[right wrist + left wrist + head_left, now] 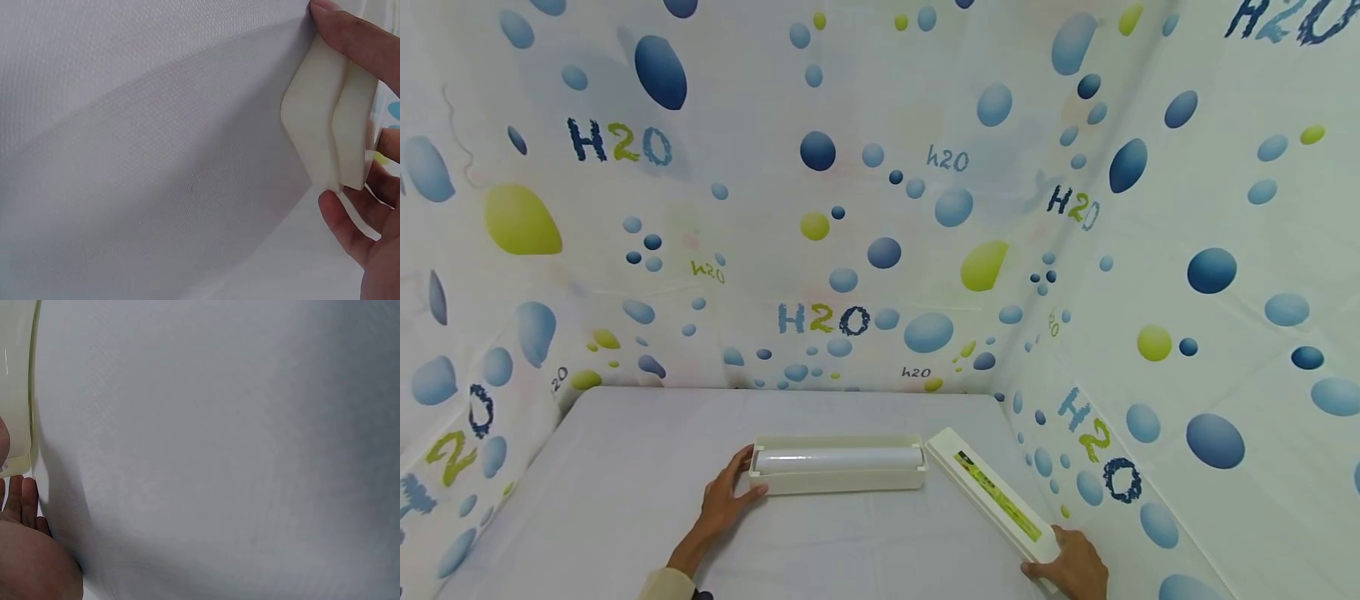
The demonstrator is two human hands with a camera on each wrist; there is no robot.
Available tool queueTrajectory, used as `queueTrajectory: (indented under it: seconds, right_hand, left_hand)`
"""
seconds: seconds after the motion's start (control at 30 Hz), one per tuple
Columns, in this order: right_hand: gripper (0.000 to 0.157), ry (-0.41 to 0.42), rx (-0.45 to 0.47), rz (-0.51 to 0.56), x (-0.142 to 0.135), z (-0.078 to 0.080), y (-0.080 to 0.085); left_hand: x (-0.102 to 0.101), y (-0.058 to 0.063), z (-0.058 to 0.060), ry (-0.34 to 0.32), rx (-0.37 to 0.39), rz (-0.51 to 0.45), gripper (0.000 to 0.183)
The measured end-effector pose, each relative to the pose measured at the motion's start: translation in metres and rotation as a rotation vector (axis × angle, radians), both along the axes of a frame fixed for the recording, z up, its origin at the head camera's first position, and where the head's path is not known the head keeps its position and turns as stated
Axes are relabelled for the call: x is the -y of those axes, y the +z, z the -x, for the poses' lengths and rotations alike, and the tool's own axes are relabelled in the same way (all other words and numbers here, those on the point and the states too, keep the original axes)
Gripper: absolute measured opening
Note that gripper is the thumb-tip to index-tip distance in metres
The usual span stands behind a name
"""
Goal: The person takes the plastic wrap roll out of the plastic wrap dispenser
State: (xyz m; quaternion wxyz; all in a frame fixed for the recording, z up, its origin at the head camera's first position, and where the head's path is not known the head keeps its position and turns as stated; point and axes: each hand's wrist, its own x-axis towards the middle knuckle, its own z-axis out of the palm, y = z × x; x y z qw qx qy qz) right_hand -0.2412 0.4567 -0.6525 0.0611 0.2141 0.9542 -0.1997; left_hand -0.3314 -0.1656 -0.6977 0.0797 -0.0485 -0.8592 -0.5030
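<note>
A cream plastic wrap dispenser box (842,482) lies on the table with its long side across. In its trough sits a shiny whitish roll (838,460). My left hand (725,493) grips the box's left end, thumb at the front corner and fingers behind. Only a strip of the box (15,381) shows in the left wrist view. To the right, the long cream lid (951,450) slants toward me, bearing a green label (1000,497). My right hand (1075,562) holds its near end between thumb and fingers. The right wrist view shows the lid's angled end (312,112) between them.
A white cloth covers the table (647,433). Behind and to the sides hang white curtains (760,250) printed with blue and green drops and "H2O" lettering. The right curtain (1150,375) comes close to the right hand.
</note>
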Motion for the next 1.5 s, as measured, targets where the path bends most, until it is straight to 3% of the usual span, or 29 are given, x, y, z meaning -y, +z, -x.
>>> queueTrajectory:
  seconds: [0.3,0.4,0.7,0.97,1.1,1.37,1.5]
  right_hand:
    - [0.117,0.032,-0.03,0.005,0.001,0.0,-0.002]
    - [0.117,0.039,-0.039,-0.007,0.002,0.001,-0.002]
    - [0.125,0.02,-0.022,-0.066,0.006,0.001,-0.009]
    - [0.149,-0.012,-0.061,-0.171,0.019,0.004,-0.011]
    - [0.138,-0.015,-0.132,-0.182,0.029,0.005,-0.002]
    - [0.106,0.026,-0.275,-0.094,0.039,0.022,0.02]
    - [0.092,0.063,-0.379,-0.044,0.045,0.034,0.03]
  left_hand:
    - [-0.002,-0.005,-0.001,0.031,-0.102,-0.022,0.081]
    - [-0.002,-0.007,-0.001,0.036,-0.099,-0.015,0.082]
    - [0.001,0.006,-0.005,0.019,-0.021,-0.019,0.082]
    - [0.001,-0.005,-0.004,0.046,-0.159,-0.001,0.078]
    - [-0.003,-0.009,-0.004,0.055,-0.206,0.027,0.078]
    - [-0.003,0.004,-0.007,0.033,-0.11,-0.003,0.079]
    - [-0.003,-0.001,-0.005,0.047,-0.14,-0.001,0.078]
